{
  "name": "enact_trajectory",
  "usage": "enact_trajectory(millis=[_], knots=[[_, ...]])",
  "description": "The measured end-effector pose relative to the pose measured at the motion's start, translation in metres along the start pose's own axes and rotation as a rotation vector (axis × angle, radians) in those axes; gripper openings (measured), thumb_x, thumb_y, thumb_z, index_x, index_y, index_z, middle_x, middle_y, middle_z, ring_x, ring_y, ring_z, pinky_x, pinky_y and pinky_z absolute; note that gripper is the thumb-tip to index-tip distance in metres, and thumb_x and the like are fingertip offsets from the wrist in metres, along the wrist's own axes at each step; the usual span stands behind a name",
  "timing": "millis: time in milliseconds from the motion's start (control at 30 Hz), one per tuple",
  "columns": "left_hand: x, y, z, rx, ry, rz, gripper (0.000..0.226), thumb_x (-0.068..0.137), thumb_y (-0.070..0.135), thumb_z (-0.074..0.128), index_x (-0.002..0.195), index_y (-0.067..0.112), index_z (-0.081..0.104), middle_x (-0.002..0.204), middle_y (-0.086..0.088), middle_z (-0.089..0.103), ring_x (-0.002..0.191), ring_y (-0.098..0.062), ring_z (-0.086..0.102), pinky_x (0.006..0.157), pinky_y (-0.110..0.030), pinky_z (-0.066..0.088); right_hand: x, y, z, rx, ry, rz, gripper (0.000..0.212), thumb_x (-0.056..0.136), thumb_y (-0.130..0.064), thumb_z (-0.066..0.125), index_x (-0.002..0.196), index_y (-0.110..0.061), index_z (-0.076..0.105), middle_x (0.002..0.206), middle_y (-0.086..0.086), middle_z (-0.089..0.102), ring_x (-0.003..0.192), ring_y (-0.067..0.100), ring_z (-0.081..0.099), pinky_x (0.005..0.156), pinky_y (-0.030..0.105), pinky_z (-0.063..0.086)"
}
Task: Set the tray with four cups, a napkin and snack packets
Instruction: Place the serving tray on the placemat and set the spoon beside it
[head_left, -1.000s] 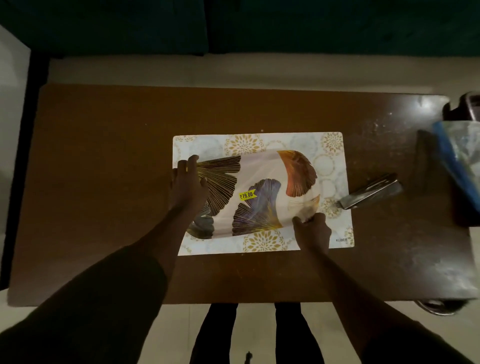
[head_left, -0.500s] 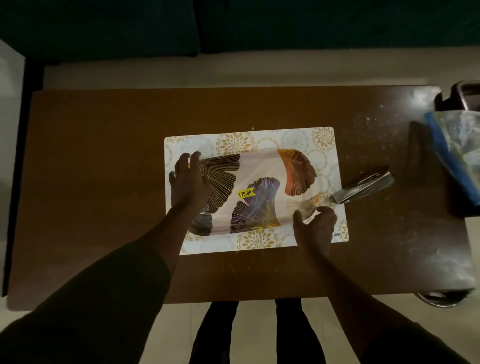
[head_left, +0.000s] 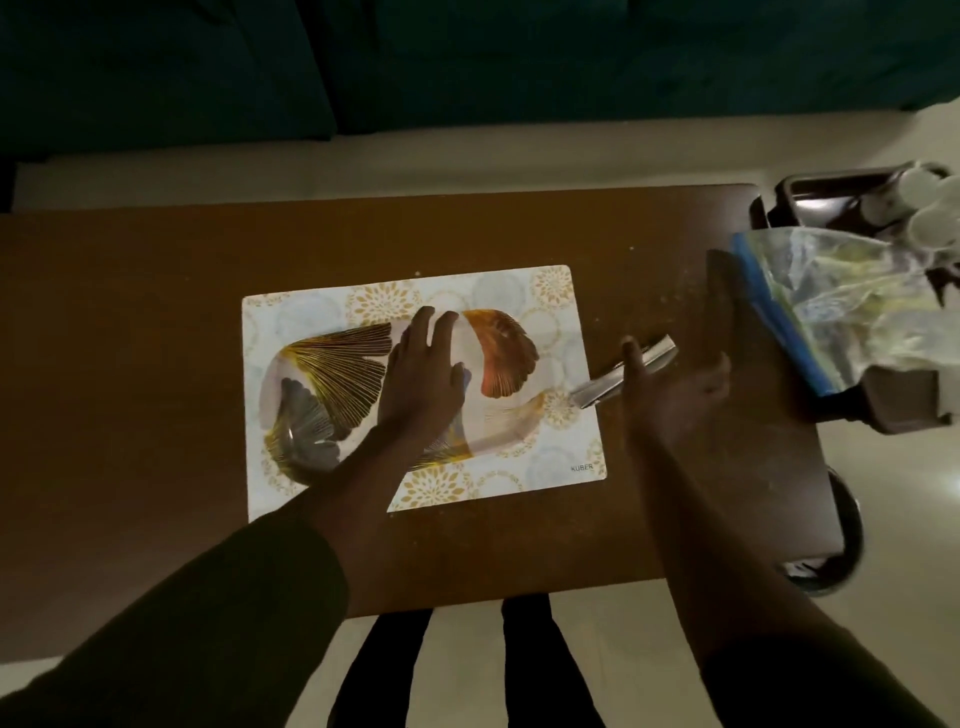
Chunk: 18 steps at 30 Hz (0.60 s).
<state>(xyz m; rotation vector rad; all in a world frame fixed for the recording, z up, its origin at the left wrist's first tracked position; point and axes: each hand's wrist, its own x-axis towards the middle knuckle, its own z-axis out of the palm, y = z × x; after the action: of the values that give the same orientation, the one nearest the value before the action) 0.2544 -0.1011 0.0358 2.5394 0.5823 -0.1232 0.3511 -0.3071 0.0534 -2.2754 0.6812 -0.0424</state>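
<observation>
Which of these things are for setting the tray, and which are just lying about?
For the job:
tray
white cups in the dark bin at far right
plastic bag, perhaps holding snacks
left hand on the tray, right hand open

Lying about:
placemat
metal tongs
table

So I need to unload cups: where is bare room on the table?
The table is bare left of the placemat and along its far edge. Right end is crowded: silver packet, right hand, plastic bag.
</observation>
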Motion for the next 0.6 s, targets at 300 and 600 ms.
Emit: enact_trajectory(millis=[300, 600], knots=[[-0.007, 0.053, 0.037, 0.191, -0.067, 0.092, 0.061, 0.09, 0.02, 0.057, 0.147, 0.012, 0.033, 0.156, -0.014, 0.027, 0.135, -0.035, 0.042, 0.101, -0.047, 0.045, 0.029, 0.025, 0.004, -0.093, -0.425, -0.14, 0.071, 0.09, -0.023, 0.059, 0.151, -0.021, 0.022, 0.143, 0.013, 0.051, 0.124, 0.035, 0.056, 0.1, 0.051, 0.049], [0.005, 0.103, 0.05, 0.187, -0.031, 0.066, 0.052, 0.095, 0.018, 0.047, 0.146, 0.015, 0.034, 0.158, -0.011, 0.025, 0.14, -0.03, 0.036, 0.106, -0.045, 0.043, 0.033, 0.053, -0.013, -0.257, -0.616, -0.655, 0.071, 0.084, -0.015, 0.058, 0.148, -0.017, 0.029, 0.129, 0.012, 0.063, 0.095, 0.037, 0.069, 0.076, 0.045, 0.06]])
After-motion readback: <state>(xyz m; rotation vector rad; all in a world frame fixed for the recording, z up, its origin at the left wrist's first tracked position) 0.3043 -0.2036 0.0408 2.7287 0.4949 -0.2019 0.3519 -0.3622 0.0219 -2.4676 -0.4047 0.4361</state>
